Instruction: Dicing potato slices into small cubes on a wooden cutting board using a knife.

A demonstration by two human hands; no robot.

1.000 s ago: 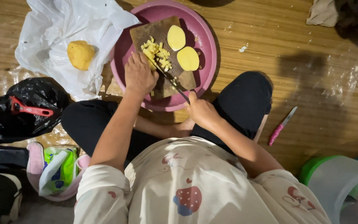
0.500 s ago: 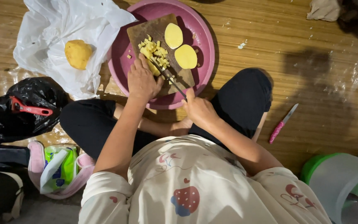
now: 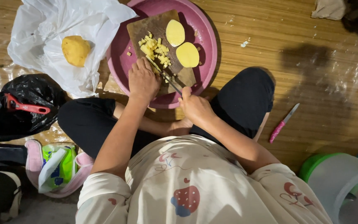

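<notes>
Single head-worn view, straight down, close over lap, hands and wooden floor (image 3: pixel 320 83).

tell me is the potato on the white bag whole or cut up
Whole. The potato lies on the white bag as one peeled yellow lump, while the diced bits and two halves sit on the cutting board.

basin (image 3: pixel 206 31): pink | potato halves (image 3: pixel 175 32): yellow | board (image 3: pixel 154 25): brown | knife (image 3: pixel 284 122): pink handle | bag (image 3: pixel 34 93): black

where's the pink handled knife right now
In the head view, the pink-handled knife lies on the wooden floor, at the person's right, beside the right knee.
</notes>
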